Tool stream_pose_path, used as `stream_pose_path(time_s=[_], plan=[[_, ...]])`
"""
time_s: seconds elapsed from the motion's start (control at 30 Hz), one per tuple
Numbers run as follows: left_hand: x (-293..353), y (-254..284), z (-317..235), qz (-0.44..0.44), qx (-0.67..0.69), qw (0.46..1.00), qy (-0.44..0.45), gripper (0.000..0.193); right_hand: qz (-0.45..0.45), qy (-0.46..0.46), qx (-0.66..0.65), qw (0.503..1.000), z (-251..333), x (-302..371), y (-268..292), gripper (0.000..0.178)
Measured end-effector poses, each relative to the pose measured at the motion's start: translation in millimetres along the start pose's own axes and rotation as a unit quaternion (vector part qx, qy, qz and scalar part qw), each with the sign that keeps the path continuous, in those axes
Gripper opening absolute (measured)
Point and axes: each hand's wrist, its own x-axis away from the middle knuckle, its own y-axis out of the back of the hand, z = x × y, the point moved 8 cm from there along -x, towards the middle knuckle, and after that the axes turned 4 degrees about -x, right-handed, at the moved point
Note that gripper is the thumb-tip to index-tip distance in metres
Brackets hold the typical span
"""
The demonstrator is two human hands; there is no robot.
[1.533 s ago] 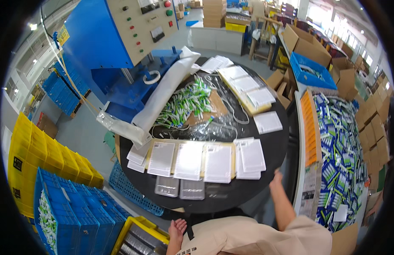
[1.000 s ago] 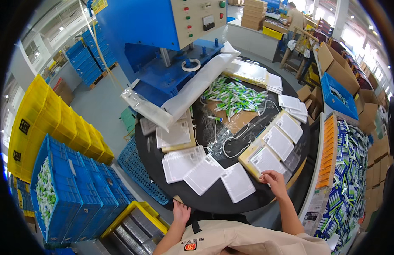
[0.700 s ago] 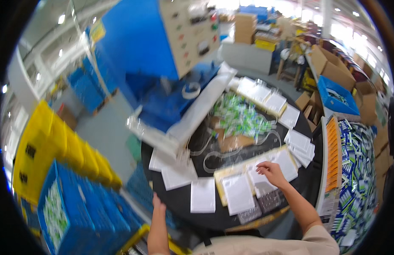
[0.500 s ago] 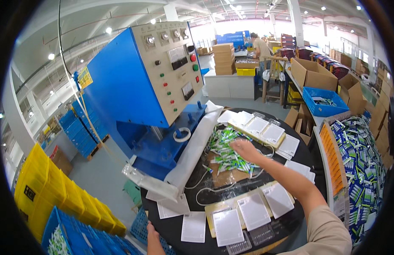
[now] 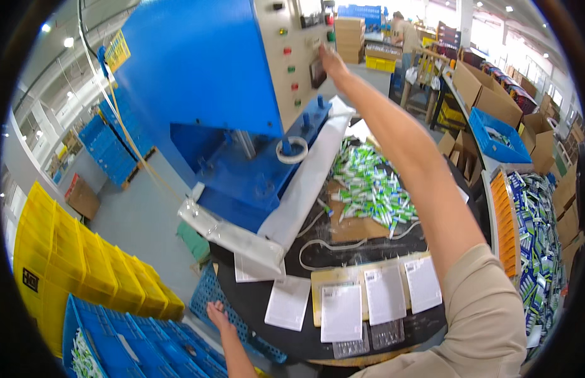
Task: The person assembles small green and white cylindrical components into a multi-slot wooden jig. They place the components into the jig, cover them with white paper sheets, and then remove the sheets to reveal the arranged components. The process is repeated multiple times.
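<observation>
Overhead, right hand (image 5: 328,60) stretched w/ fingers spread to the beige control panel (image 5: 292,57) of a blue machine (image 5: 198,69), touching by its buttons. Left hand (image 5: 217,313) rested, grip loosely spread, on the round black counter (image 5: 258,302) edge, near white cards (image 5: 340,312). Green-white sachets (image 5: 368,186) lay piled mid-counter, under the arm.

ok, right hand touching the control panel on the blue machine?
Touching. The head view shows the right hand with fingertips pressed against the beige control panel, no gap visible.
</observation>
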Motion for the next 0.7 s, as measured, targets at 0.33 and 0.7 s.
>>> stream_pose_path(time_s=[0.33,0.7], plan=[[346,-112,-83,0.337,-0.299,0.769,-0.453,0.046,0.409,0.154,0.169,0.883,13,307,89,0.045],[387,-149,7,0.384,-0.598,0.339,-0.616,0.085,0.449,0.087,0.381,0.803,-12,678,189,0.063]])
